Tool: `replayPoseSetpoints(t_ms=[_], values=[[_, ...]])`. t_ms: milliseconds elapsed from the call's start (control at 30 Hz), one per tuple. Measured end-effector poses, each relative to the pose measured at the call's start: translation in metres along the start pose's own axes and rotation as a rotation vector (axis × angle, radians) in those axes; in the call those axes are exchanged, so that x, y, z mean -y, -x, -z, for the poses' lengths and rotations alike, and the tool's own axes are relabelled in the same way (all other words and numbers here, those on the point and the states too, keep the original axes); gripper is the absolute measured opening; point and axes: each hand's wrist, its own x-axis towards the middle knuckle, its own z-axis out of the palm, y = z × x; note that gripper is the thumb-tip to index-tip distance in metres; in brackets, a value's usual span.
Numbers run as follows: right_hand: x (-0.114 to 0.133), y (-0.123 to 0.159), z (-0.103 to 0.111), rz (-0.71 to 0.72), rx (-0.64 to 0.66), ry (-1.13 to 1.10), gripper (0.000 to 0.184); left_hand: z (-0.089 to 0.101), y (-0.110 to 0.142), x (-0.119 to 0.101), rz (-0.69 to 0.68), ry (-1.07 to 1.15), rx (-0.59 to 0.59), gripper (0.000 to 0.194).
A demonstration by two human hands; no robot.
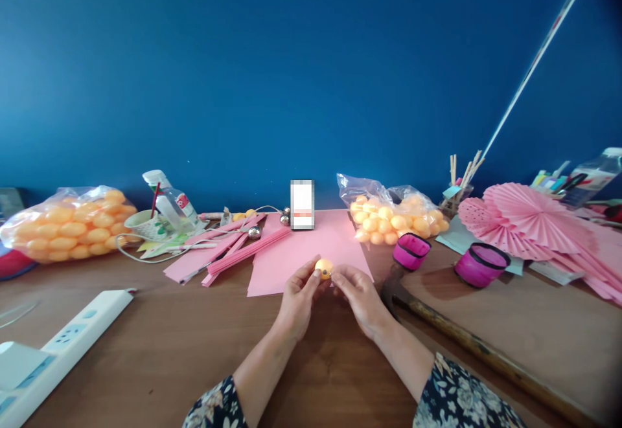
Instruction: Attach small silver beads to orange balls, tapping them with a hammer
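An orange ping-pong ball (pixel 323 266) is held over the pink paper (pixel 311 247), in the middle of the head view. A small dark round spot shows on its near side. My left hand (pixel 300 295) grips the ball from the left between thumb and fingers. At the ball's right edge, the thumb and forefinger of my right hand (pixel 357 295) are pinched together. A tiny shiny bit shows at these fingertips, too small to name. To the right of my right hand lies a claw hammer (pixel 451 324) with a wooden handle.
Bags of orange balls (pixel 68 227) stand left and right of the paper. Pink paper strips (pixel 247 253), a tilted bottle (pixel 170 201) and a power strip (pixel 72 344) lie left. Magenta bands (pixel 481 265) and pink folded fans (pixel 534 221) lie right. A blue panel (pixel 291 78) closes the back.
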Motion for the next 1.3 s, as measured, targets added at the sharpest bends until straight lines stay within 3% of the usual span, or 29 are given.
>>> replayPoseSetpoints(t_ms=[1300], values=[[0.0009, 0.0007, 0.0010, -0.022, 0.028, -0.015, 0.026, -0.0021, 0.0011, -0.0024, 0.013, 0.006, -0.005, 0.043]])
